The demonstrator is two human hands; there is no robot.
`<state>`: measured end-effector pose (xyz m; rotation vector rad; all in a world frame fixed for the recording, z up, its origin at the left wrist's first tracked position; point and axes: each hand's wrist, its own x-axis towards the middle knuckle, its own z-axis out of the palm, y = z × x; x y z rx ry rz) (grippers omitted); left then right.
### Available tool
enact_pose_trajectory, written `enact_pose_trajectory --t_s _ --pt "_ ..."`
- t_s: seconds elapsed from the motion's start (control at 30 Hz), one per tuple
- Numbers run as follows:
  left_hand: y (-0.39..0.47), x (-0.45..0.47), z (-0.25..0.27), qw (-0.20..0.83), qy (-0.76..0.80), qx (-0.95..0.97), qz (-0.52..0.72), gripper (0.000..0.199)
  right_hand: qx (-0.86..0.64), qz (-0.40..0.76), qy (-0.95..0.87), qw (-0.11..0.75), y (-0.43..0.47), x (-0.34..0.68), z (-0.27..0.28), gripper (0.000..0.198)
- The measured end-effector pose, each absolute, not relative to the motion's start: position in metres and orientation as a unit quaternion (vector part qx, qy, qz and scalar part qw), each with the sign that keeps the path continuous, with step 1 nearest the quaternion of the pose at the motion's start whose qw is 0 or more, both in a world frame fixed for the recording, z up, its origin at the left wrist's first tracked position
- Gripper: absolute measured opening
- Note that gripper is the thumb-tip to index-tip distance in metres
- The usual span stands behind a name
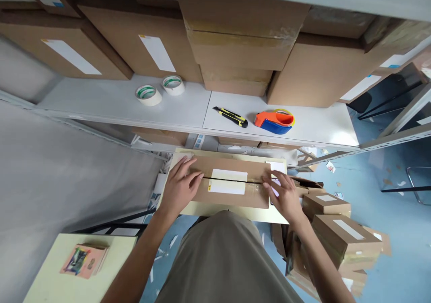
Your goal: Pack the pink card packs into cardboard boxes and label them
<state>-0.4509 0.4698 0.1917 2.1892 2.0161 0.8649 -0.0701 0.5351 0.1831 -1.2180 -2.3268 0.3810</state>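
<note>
A long brown cardboard box (232, 199) lies in front of me on a pale yellow board. A narrow dark gap runs lengthwise between its top flaps, cutting across a white label (227, 186). My left hand (181, 185) rests on the left end, its fingers spread and bent and the fingertips near the gap. At the opposite end my right hand (283, 194) touches the flaps, fingers apart and slightly curled. Clear tape shows on the box near my right hand. On the shelf beyond lie a yellow-and-black box cutter (230, 116) and an orange-and-blue tape dispenser (274, 120).
Two tape rolls (148, 95) sit on the grey shelf (188, 110), with large cartons (235, 51) behind them. Several boxes (346, 235) are piled on the floor to the right. A side table (47, 253) at lower left bears a pink booklet stack (84, 261).
</note>
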Motion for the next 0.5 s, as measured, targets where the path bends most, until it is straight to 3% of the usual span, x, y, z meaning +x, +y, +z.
enact_pose_trajectory --t_s 0.3,0.5 --pt "0.565 -0.36 0.274 0.094 0.557 0.743 0.359 0.033 -0.483 0.119 -0.825 0.269 0.71 -0.085 0.232 0.046" --pt "0.563 -0.345 0.283 0.16 0.552 0.688 0.443 0.031 -0.471 0.124 -0.831 0.269 0.734 -0.104 0.234 0.042"
